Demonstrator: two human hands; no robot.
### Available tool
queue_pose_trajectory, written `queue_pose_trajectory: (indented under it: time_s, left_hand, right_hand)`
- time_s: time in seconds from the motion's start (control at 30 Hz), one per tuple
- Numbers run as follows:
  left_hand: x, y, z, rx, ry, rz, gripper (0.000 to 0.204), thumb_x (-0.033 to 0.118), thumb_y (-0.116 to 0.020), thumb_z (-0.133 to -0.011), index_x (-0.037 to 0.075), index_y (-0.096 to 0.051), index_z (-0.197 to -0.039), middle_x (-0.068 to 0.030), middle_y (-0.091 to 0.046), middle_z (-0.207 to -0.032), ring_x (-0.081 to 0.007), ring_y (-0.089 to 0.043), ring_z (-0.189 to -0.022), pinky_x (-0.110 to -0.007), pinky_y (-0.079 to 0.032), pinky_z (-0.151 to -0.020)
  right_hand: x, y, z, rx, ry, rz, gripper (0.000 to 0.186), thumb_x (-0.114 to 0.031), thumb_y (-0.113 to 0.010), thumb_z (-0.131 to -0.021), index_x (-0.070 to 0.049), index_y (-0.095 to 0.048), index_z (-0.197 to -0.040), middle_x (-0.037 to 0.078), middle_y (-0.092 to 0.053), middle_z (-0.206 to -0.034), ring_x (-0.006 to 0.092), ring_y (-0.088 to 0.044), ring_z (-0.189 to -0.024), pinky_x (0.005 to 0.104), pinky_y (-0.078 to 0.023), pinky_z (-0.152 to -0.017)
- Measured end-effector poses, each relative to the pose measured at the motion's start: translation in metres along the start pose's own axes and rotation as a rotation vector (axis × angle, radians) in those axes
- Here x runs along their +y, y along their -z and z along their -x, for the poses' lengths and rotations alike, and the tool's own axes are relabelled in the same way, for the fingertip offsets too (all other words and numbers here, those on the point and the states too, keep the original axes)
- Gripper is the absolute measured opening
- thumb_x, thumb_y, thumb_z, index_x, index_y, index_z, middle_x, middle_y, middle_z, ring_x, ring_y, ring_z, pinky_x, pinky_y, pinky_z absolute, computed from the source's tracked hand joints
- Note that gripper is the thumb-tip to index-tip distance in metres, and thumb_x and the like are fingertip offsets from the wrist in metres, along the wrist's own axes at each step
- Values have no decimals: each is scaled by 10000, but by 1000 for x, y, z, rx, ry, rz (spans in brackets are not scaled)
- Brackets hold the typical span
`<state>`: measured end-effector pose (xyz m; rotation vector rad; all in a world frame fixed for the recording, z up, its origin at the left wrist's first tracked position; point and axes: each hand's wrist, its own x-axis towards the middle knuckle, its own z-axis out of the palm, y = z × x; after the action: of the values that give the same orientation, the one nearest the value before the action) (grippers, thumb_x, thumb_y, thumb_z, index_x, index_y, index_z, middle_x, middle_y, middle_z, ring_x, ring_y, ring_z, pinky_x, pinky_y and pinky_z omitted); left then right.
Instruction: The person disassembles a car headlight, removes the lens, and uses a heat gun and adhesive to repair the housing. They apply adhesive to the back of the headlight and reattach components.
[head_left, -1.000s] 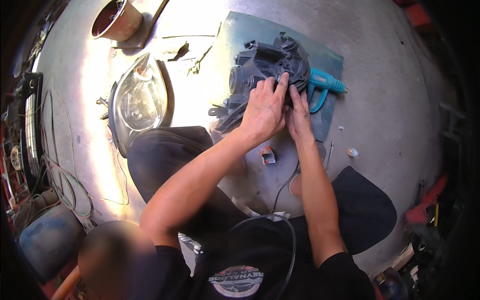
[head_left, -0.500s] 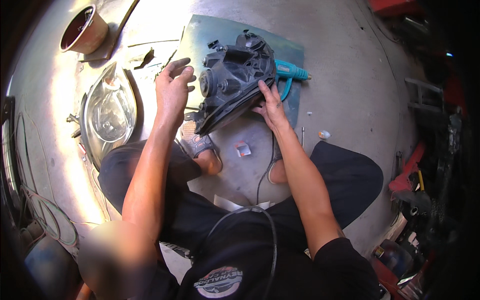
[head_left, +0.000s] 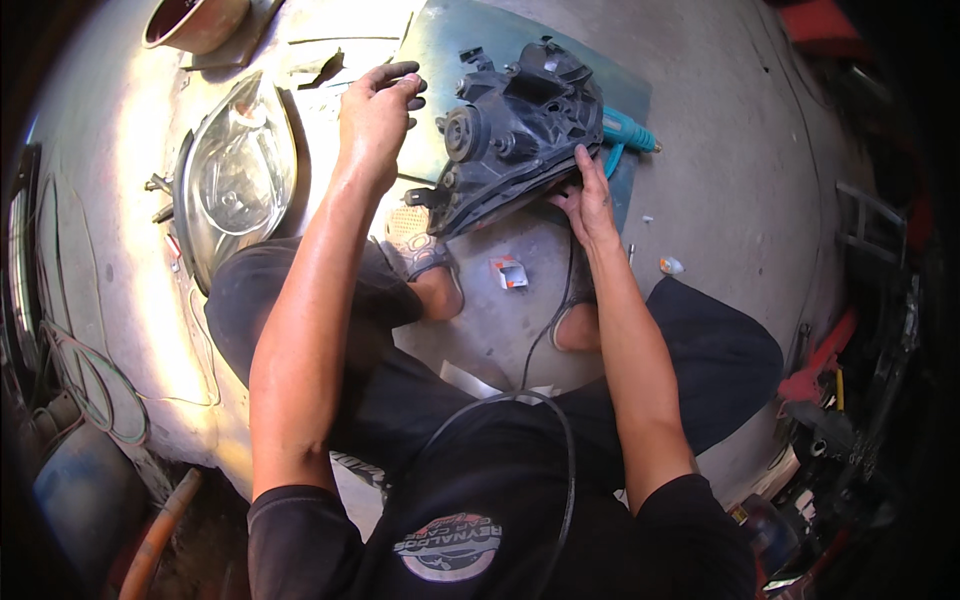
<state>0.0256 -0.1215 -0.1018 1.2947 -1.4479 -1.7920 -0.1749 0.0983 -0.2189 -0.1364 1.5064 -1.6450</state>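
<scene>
A black headlight housing [head_left: 525, 125] is tilted over a green board, its back with round cap and brackets facing up. My right hand [head_left: 590, 208] grips its lower right edge, the thumb side hidden partly beneath the rim. Left of the housing, my left hand [head_left: 375, 120] hangs in the air, apart from it, fingers spread and a little curved, with dark fingertips and nothing seen in them. A teal heat gun [head_left: 625, 130] lies on the board behind the housing's right side. On the floor further left rests another headlight [head_left: 240, 175] with a clear lens.
The green board [head_left: 440, 30] lies on the concrete floor. A brown bucket [head_left: 215, 25] stands at the far left. Between my feet is a small white and orange box [head_left: 508, 272]; a small bulb-like piece [head_left: 671, 265] lies to the right. Coiled hoses [head_left: 90, 390] lie at left.
The whole view has shifted, so things sit higher and further right. My left hand has drawn slightly away from the housing; my right hand keeps its grip. A blurred patch at lower left is gone.
</scene>
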Motion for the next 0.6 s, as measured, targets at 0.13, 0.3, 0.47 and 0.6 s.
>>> queue_pose_trajectory:
  time_s: [0.13,0.3,0.47,0.6]
  left_hand:
    - [19,2,6,-4,-65,183,416,158,-568,-1082,-52,-589,-1440,-202,-702,-1305,-254,-698,-1152,-378,-549,-978]
    - [35,6,4,19,-100,285,429,166,-544,-1106,-91,-549,-1449,-235,-677,-1320,-292,-690,-1192,-399,-573,-1008]
    - [32,3,4,-3,-43,242,456,175,-558,-1096,-89,-535,-1467,-232,-673,-1324,-286,-693,-1178,-392,-572,-988]
    - [28,-2,1,-19,-33,240,451,178,-605,-1078,-81,-557,-1444,-204,-694,-1273,-256,-696,-1131,-374,-563,-955]
  right_hand:
    - [5,12,-2,-16,-25,-13,589,-489,-645,-1043,-176,-461,-1507,72,-628,-1373,292,-650,-1163,541,-543,-967]
    - [16,20,-6,14,-20,-49,579,-477,-649,-1027,-183,-476,-1495,72,-630,-1390,306,-639,-1221,549,-534,-985]
    - [14,10,-2,-32,-9,-75,734,-457,-644,-1024,-171,-335,-1625,129,-493,-1565,352,-534,-1409,660,-481,-1077]
    - [12,6,-2,-61,28,-112,816,-453,-673,-1016,-163,-258,-1656,137,-450,-1599,361,-514,-1431,683,-502,-1060]
